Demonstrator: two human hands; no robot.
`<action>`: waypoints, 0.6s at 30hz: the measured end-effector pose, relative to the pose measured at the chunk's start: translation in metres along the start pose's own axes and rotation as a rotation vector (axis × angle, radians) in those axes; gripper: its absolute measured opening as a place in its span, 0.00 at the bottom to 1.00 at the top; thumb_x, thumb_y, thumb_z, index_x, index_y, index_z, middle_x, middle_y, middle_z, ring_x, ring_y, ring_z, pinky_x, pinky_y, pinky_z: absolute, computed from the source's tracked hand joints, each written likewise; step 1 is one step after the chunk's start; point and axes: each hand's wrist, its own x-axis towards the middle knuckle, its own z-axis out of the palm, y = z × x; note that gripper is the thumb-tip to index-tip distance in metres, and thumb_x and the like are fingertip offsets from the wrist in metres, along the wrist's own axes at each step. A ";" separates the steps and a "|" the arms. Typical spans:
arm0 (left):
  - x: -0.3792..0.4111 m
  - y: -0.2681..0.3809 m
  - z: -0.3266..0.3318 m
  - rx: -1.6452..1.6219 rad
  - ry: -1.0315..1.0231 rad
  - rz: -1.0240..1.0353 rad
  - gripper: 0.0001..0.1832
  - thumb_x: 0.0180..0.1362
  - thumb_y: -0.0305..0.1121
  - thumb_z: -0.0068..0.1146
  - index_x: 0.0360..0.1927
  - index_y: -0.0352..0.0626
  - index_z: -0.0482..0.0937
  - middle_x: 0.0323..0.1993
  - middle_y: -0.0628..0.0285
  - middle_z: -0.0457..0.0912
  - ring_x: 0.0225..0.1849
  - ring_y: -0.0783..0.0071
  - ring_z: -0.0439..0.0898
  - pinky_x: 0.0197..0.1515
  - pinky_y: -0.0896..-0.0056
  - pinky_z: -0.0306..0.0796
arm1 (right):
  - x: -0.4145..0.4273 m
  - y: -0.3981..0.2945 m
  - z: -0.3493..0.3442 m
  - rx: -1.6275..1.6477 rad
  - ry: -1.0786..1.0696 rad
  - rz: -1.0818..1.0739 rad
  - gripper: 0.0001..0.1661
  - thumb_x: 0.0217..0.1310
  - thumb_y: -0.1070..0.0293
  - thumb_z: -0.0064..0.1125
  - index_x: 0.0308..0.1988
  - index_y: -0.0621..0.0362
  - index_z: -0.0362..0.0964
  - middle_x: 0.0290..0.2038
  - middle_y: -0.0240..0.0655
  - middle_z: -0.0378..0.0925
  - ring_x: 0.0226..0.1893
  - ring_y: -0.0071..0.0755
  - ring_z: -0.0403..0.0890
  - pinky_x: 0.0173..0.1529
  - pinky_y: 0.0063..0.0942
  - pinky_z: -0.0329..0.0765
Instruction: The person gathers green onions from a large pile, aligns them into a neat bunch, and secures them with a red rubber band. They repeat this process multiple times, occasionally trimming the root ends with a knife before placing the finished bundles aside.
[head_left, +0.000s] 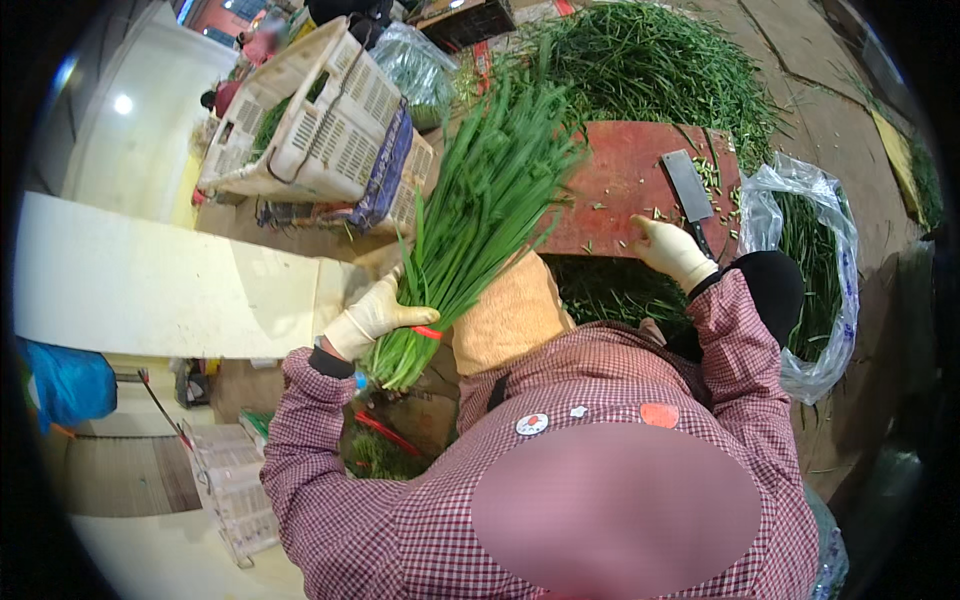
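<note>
My left hand (379, 315), in a pale glove, grips a bundle of long green leafy stalks (487, 187) near its base, beside a red band (426, 331). The leaves fan out up and to the right. My right hand (667, 247), gloved too, holds nothing; its fingers hang over the near edge of a red board (615, 180). A cleaver (688, 187) lies flat on the board, its black handle partly behind my right hand. Short cut stem pieces (705, 176) are scattered around the blade. An orange cloth (510, 319) covers my lap on the left.
A large heap of green stalks (660, 60) lies beyond the board. To the right stands an open clear plastic bag (840, 300) with more stalks. White plastic crates (330, 127) and a long pale panel (165, 285) are at the left. People are in the far background.
</note>
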 end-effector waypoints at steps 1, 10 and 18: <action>-0.002 -0.008 0.002 0.285 0.075 -0.069 0.52 0.48 0.35 0.79 0.74 0.36 0.59 0.63 0.51 0.76 0.63 0.63 0.75 0.67 0.64 0.68 | -0.003 -0.005 0.004 0.029 -0.027 -0.002 0.33 0.64 0.50 0.60 0.63 0.56 0.71 0.45 0.52 0.84 0.47 0.59 0.84 0.51 0.46 0.80; -0.008 -0.064 0.030 0.352 0.147 -0.055 0.65 0.38 0.41 0.85 0.76 0.31 0.54 0.68 0.48 0.71 0.68 0.58 0.69 0.71 0.65 0.63 | -0.002 -0.014 -0.002 0.452 -0.068 -0.040 0.24 0.69 0.59 0.61 0.57 0.62 0.76 0.43 0.44 0.86 0.42 0.40 0.86 0.46 0.35 0.80; -0.013 -0.056 0.034 0.452 0.187 0.055 0.72 0.37 0.44 0.84 0.78 0.32 0.44 0.70 0.38 0.67 0.71 0.49 0.68 0.72 0.61 0.63 | -0.006 -0.067 -0.074 0.661 0.577 -0.130 0.23 0.72 0.70 0.57 0.64 0.61 0.72 0.43 0.28 0.81 0.42 0.18 0.79 0.47 0.22 0.77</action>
